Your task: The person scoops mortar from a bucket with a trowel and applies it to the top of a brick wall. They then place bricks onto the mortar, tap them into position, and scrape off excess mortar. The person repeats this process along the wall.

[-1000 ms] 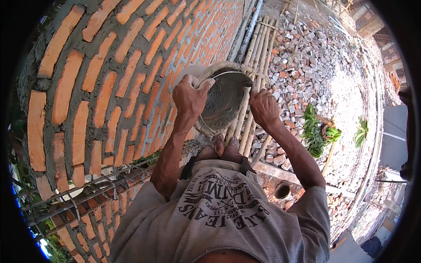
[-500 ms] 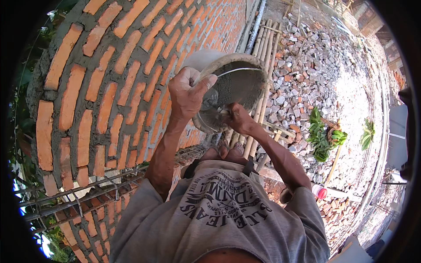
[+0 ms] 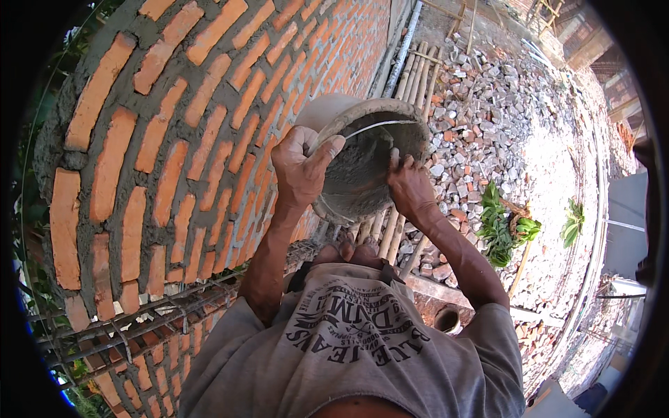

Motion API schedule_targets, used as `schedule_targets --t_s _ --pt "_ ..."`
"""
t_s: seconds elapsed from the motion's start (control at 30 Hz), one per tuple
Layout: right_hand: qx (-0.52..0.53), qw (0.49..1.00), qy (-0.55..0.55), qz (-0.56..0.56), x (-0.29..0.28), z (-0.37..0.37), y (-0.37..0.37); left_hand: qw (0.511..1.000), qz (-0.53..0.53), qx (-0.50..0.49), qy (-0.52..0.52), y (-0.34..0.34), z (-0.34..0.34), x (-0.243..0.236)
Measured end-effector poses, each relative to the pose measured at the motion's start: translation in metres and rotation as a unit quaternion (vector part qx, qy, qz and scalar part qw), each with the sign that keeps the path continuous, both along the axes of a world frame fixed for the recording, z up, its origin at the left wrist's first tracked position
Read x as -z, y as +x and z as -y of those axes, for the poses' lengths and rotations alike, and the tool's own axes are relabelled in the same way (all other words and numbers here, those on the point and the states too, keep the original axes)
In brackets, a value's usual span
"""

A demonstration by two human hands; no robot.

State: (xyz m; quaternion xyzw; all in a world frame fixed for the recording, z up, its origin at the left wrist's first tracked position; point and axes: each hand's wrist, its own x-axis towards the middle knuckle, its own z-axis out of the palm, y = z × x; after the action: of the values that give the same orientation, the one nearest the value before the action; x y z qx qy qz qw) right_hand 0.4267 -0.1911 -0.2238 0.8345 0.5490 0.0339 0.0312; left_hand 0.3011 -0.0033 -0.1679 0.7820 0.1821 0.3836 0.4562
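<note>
A grey bucket point(image 3: 327, 108) is tipped toward me beside the brick wall, its inside coated with wet grey mortar point(image 3: 352, 171). My left hand point(image 3: 301, 164) grips its rim on the left, thumb over the edge. A thin pale wire handle point(image 3: 380, 125) arcs across the opening. At the bucket's right side, my right hand point(image 3: 412, 187) is closed with its fingers curled in the opening. It holds what looks like a trowel point(image 3: 381, 150), smeared with mortar; its handle is hidden in the hand.
The brick wall point(image 3: 167, 174) with mortar joints rises on my left, with steel reinforcing bars point(image 3: 132, 320) low beside it. Bamboo poles point(image 3: 418, 76) lie under and ahead of my feet. Broken stone rubble point(image 3: 481, 104) and green leaves point(image 3: 495, 230) are on the right.
My right hand has moved right and slightly up within the bucket, bringing the trowel toward its right side. The bucket sits slightly lower in view, with my left hand still on its rim.
</note>
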Motion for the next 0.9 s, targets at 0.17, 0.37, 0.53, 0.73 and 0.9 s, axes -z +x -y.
schedule_targets --t_s 0.17,0.37,0.53,0.73,0.9 --pt "-0.101 0.995 -0.007 0.025 0.0 -0.005 -0.01 0.998 0.032 -0.033 0.04 0.005 -0.009 -0.003" --pt "-0.075 0.986 -0.046 0.141 -0.007 -0.016 -0.008 0.999 0.034 -0.026 0.0 0.007 -0.007 0.004" --pt "-0.017 0.994 0.036 0.104 0.0 -0.016 -0.011 0.998 0.027 -0.046 0.02 0.003 -0.012 0.004" --pt "-0.051 0.999 0.0 0.011 -0.02 -0.011 -0.012 0.998 0.047 -0.032 0.019 0.002 -0.016 0.001" --pt "0.037 0.998 0.044 -0.039 0.0 0.009 0.019 0.999 0.03 -0.009 0.006 -0.006 -0.005 -0.005"
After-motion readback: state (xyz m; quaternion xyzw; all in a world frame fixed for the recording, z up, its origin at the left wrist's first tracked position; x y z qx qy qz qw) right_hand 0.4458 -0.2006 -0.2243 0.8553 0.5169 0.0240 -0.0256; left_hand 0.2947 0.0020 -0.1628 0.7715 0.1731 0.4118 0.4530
